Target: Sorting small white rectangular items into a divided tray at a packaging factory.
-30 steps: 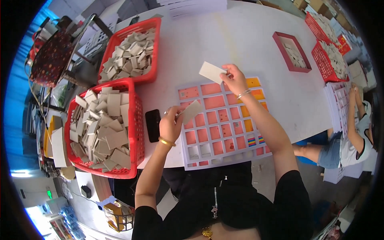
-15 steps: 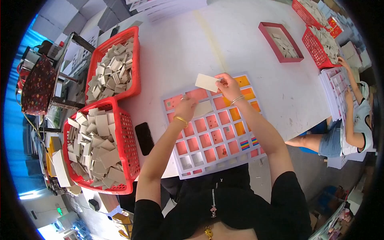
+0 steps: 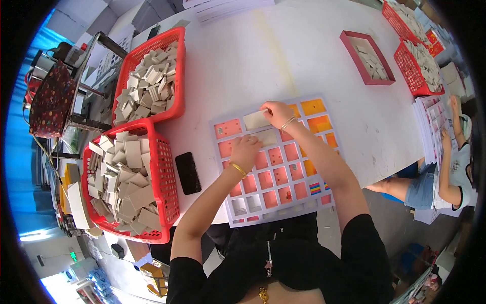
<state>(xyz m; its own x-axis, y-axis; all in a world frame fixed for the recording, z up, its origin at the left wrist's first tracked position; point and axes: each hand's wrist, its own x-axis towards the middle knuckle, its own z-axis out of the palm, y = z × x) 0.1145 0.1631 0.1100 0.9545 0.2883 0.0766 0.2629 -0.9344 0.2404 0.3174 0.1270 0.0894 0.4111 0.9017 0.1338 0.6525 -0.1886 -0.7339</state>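
A white grid tray [image 3: 257,163] with pink, orange and a few striped compartments lies in front of me, slightly tilted. My right hand [image 3: 278,114] pinches the right end of a cream cardboard piece [image 3: 254,120], which lies over a pink compartment in the tray's far row. A second cardboard piece [image 3: 267,137] lies in the compartment just nearer. Beside that piece's left end, my left hand [image 3: 245,150] rests low over the tray with its fingers curled. Its fingertips are partly hidden, and I cannot make out what is under them.
Two red baskets [image 3: 167,190] heaped with cardboard pieces stand at left, beside a black phone [image 3: 188,173]. A dark red box [image 3: 368,58] of pieces lies far right, near more red baskets [image 3: 418,66]. Another person [image 3: 445,172] works at the right beside stacked trays [image 3: 430,129].
My right hand has lowered its cardboard piece from above the tray onto the far-row pink compartment. My left hand has shifted slightly nearer to me. The view has shifted a little.
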